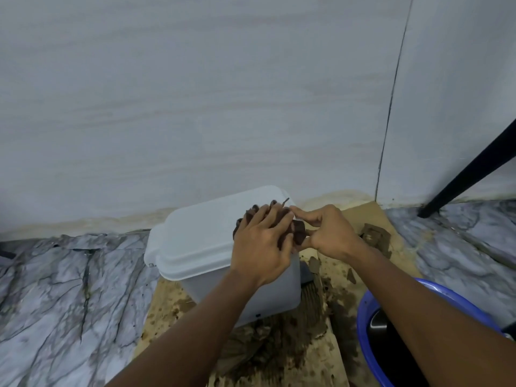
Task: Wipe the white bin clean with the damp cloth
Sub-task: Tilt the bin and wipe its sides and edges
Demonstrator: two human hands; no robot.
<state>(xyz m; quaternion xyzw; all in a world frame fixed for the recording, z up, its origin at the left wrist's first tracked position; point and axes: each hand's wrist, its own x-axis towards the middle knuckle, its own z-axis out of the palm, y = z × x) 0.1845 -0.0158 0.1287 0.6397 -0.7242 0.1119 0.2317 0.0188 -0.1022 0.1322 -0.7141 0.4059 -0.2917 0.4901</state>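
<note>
Head view shows 2 hands on top of the white bin, which stands on a muddy board on the floor, close to the wall. The damp cloth, dark brown and bunched, lies on the lid at its far right corner, directly under the fingers of the left hand. These fingers are spread and almost straight, and they press the cloth flat. The right hand is just beside it. Its thumb and forefinger are narrow and seem to pinch the right end of the cloth, while its other fingers are curled. From the fingers, the rest of the lid stretches to the left and toward me. I judge that its long axis runs left to right. So I think the left hand is nearer for the next stroke, a sweep leftward across the lid. A blue basin stands near the right forearm.
</note>
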